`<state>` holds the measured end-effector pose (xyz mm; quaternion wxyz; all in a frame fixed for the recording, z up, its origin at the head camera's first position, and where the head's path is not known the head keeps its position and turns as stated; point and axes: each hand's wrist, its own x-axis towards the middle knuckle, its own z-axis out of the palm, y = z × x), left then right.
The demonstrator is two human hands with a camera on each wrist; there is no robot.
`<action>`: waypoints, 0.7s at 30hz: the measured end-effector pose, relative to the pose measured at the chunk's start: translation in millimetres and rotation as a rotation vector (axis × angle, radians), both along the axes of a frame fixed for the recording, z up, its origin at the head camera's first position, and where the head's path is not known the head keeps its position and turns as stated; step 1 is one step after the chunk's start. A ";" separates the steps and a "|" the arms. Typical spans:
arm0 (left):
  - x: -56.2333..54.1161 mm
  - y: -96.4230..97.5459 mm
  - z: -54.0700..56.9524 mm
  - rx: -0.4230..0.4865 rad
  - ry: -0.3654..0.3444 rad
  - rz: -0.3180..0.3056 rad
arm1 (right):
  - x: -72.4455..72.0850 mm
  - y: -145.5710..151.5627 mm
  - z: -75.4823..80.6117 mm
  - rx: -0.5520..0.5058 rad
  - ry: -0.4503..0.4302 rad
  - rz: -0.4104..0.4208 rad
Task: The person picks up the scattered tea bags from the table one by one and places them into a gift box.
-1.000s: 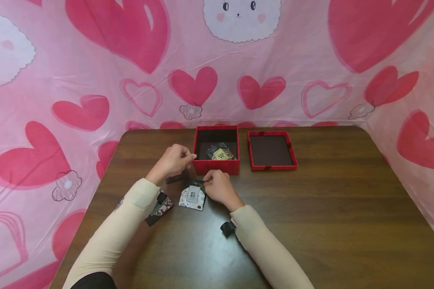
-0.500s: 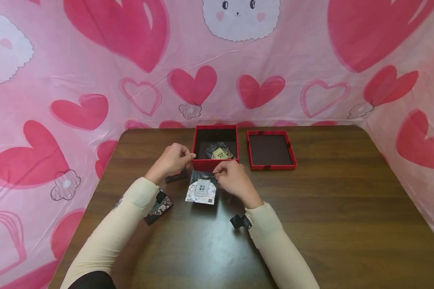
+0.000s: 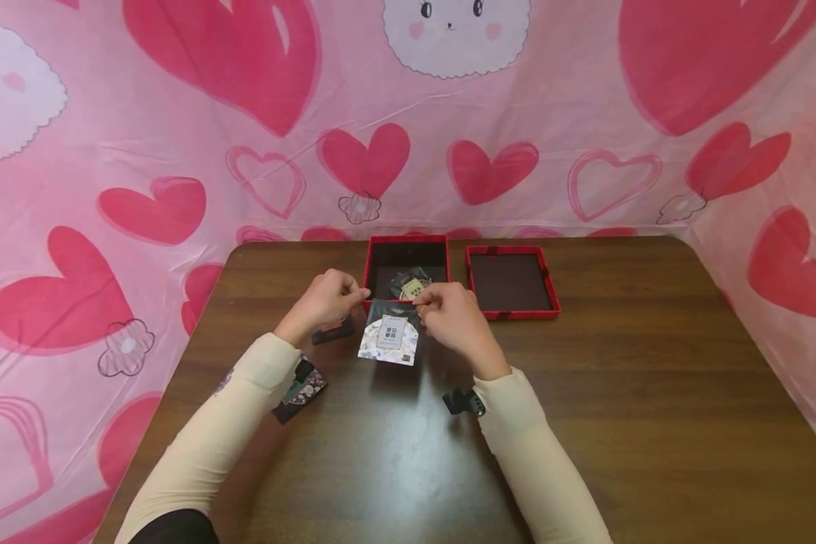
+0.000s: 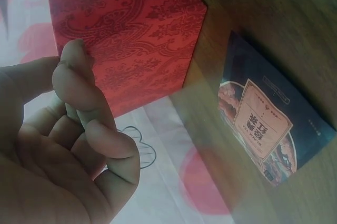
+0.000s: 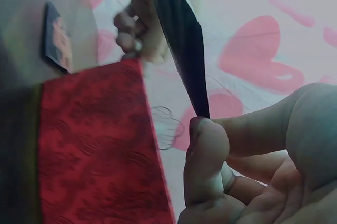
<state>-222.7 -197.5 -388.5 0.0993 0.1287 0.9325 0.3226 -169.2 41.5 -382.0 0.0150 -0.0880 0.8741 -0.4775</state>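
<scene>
My right hand (image 3: 454,321) pinches a tea sachet (image 3: 391,336) by its upper corner. The sachet has a pale floral print and a white label, and it hangs in front of the open red box (image 3: 408,239). Its dark back shows edge-on in the right wrist view. At the box's front left corner, my left hand (image 3: 328,301) pinches the rim between thumb and fingertip. Patterned red cloth covers the box wall (image 4: 142,34). Inside lies another sachet (image 3: 412,289) with a yellow label, partly hidden by the front rim and my right hand.
Right of the box lies its red-edged lid (image 3: 510,283), inner side up. A dark black tea sachet (image 4: 263,124) rests on the table left of the box. Nearer, a floral sachet (image 3: 306,391) lies partly behind the left forearm. A heart-print cloth (image 3: 493,174) hangs behind the table.
My right hand has lifted the pale sachet from near the table and carried it right and forward to the box's front. My left hand has stayed at the box corner.
</scene>
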 end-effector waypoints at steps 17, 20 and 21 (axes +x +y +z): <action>-0.3 -0.8 -0.8 0.009 0.014 -0.029 | -63.9 12.1 16.9 0.010 0.030 -0.185; -0.1 -0.7 0.6 0.006 0.025 -0.028 | -65.3 10.5 16.9 -0.004 0.022 -0.186; 0.0 -0.6 1.2 0.006 0.026 -0.028 | -65.6 10.1 16.7 -0.008 0.022 -0.188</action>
